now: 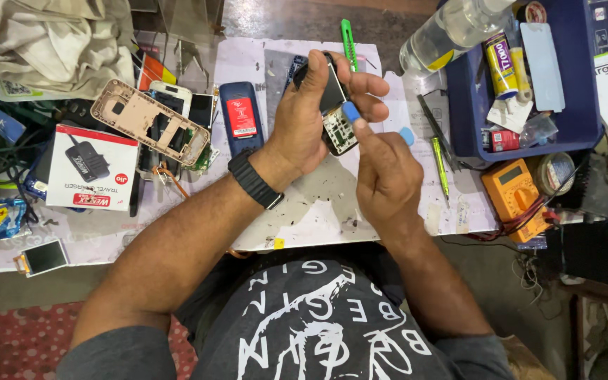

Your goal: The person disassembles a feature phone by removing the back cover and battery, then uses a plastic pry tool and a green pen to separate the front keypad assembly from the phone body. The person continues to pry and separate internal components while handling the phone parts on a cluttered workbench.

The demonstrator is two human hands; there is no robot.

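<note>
Glossy plastic phone, matt pick

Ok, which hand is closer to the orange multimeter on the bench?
Right. The right hand is at the middle of the bench with the orange multimeter off to its right; the left hand, holding the small opened phone, is farther away.

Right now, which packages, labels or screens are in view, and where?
Charger box: left, white and red, flat.
Loose screen: lower left, small dark rectangle.
Glue tube: blue tray, yellow label.
Multimeter: right, orange, grey display.
Phone: in left hand, dark screen.
</note>
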